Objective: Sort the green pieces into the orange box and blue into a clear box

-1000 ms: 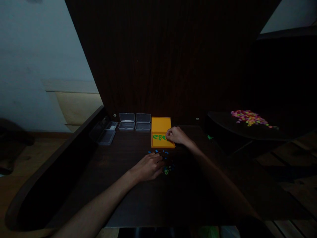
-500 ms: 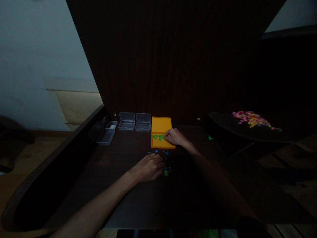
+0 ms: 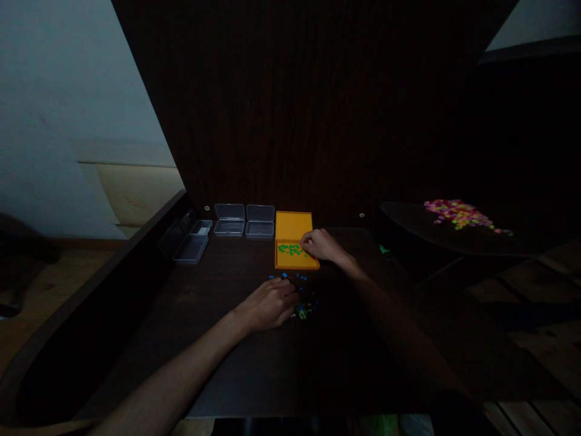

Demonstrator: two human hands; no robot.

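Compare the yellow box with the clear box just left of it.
The yellow box is opaque; the clear box is transparent. The yellow box looks larger than the clear box. The right hand is at the yellow box; neither hand touches the clear box. Both boxes stand open.

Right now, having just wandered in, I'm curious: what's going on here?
A person is working with small coloured pieces at a dark table. Their right hand is at an open yellow box, beside the green pieces in it; whether the fingertips hold one is too small to tell. The left hand rests by loose blue pieces and a small mixed cluster in front of the box. Open clear boxes stand to the left.
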